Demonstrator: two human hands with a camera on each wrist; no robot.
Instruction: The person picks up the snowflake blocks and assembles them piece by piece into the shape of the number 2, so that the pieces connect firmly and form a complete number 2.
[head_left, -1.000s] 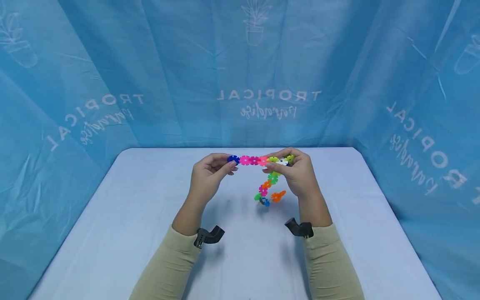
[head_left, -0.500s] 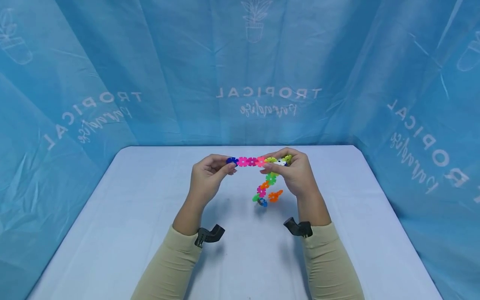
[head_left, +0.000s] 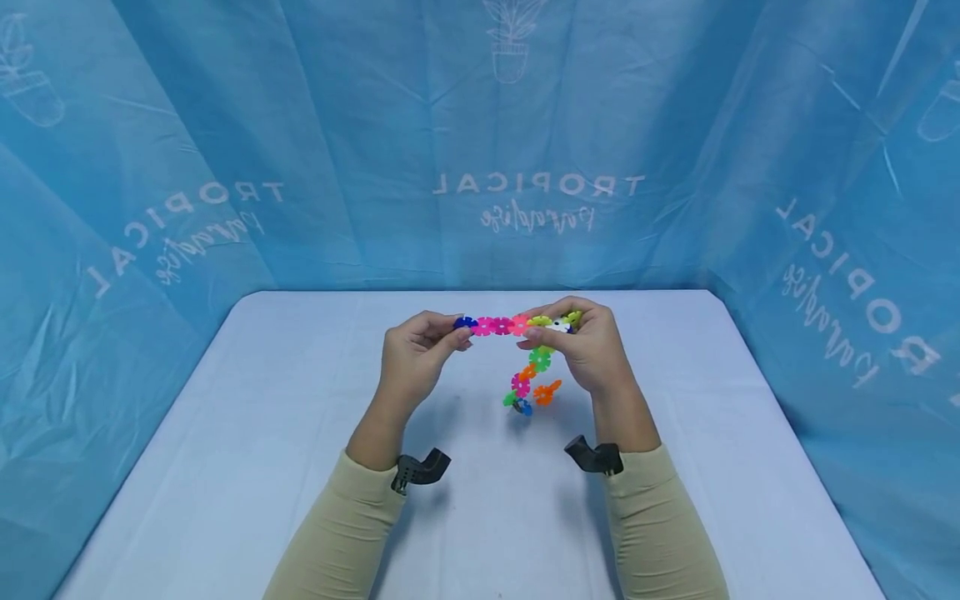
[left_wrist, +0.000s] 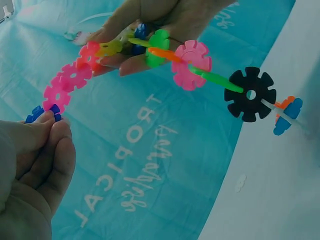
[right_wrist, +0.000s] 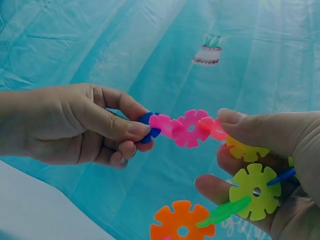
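Observation:
Both hands hold up one chain of notched plastic snowflake discs over the table. My left hand (head_left: 416, 354) pinches the dark blue disc (head_left: 466, 323) at its left end. From there two pink discs (right_wrist: 191, 128) and a coral disc (left_wrist: 89, 56) run across to my right hand (head_left: 596, 346), whose thumb and fingers grip the chain around the coral and yellow discs (right_wrist: 247, 148). Below the right hand a branch hangs down, with a green disc (head_left: 540, 359), a black disc (left_wrist: 250, 94) and an orange disc (head_left: 543, 395). The right palm partly hides some discs.
A white-covered table (head_left: 300, 467) lies beneath the hands. Blue printed curtain (head_left: 360, 150) walls rise behind it and on both sides. A black wrist mount (head_left: 422, 468) sits at the left cuff, and another black mount (head_left: 594, 456) at the right.
The right hand and the hanging branch have shifted slightly left, toward the left hand. The left hand keeps its pinch on the blue disc, almost unmoved.

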